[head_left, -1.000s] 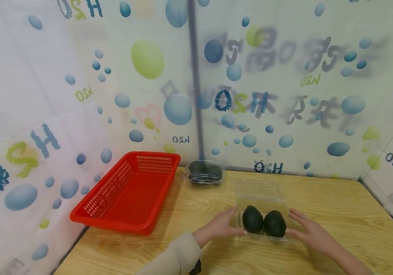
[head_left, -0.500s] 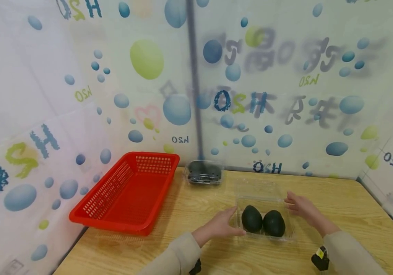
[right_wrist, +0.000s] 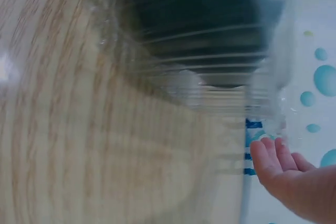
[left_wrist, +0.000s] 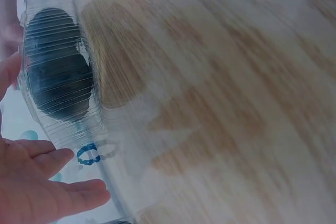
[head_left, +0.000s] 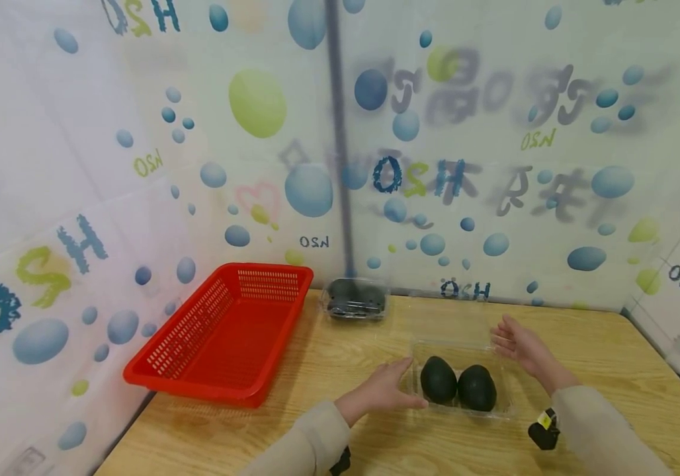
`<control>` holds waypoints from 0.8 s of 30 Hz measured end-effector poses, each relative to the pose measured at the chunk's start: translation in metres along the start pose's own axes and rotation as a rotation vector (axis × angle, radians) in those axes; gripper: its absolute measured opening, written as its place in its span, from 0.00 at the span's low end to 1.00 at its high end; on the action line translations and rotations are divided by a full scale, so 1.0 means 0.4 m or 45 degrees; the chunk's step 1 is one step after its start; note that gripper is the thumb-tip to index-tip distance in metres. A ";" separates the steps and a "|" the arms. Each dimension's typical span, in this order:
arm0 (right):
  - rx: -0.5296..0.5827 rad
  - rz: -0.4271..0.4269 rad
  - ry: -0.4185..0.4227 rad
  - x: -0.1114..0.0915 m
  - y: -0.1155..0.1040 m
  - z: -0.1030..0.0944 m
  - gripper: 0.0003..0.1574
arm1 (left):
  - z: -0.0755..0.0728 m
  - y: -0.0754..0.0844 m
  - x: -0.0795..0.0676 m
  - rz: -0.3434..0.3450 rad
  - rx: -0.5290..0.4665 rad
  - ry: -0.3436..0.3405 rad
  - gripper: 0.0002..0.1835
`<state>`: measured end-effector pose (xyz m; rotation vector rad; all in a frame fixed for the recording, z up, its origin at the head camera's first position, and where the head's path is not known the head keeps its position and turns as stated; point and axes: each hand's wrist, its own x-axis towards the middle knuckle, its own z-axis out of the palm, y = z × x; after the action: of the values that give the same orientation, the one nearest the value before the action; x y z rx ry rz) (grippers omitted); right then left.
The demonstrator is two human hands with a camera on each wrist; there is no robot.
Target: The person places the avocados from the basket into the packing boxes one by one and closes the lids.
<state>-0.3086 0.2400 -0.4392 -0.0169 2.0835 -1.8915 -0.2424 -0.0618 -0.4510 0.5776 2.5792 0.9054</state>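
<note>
Two dark avocados, a left one [head_left: 438,380] and a right one [head_left: 477,388], lie side by side in a clear plastic clamshell box [head_left: 471,412]. Its see-through lid [head_left: 447,320] is folded back towards the wall and hard to make out. My left hand [head_left: 383,387] rests at the box's left side, thumb by the front corner; its fingers look straight in the left wrist view. Behind the box's back right corner is my right hand [head_left: 521,345], fingers extended near the lid. Whether it touches the plastic cannot be told.
A red plastic basket [head_left: 283,344] stands at the left of the wooden table [head_left: 584,344]. Another clear box [head_left: 354,301], with dark contents, sits by the back edge. A printed curtain [head_left: 465,132] closes off the back and sides.
My right hand has gone from the box's right side to behind its back right corner. The lid's faint outline reaches higher in the view. The left hand has stayed in place.
</note>
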 end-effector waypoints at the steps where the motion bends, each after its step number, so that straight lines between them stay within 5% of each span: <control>1: -0.015 -0.011 0.007 -0.003 -0.005 0.001 0.47 | 0.000 0.000 0.001 0.001 0.004 -0.001 0.46; 17: -0.358 -0.241 0.080 -0.097 -0.042 0.009 0.45 | -0.003 0.003 0.001 0.000 0.004 -0.030 0.45; 24: -0.354 -0.203 0.096 -0.150 -0.023 0.015 0.42 | -0.013 -0.013 -0.008 -0.033 -0.190 -0.059 0.45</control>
<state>-0.2522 0.2464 -0.4168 -0.1835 2.4466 -1.6938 -0.2434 -0.0695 -0.4499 0.5157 2.4464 1.0522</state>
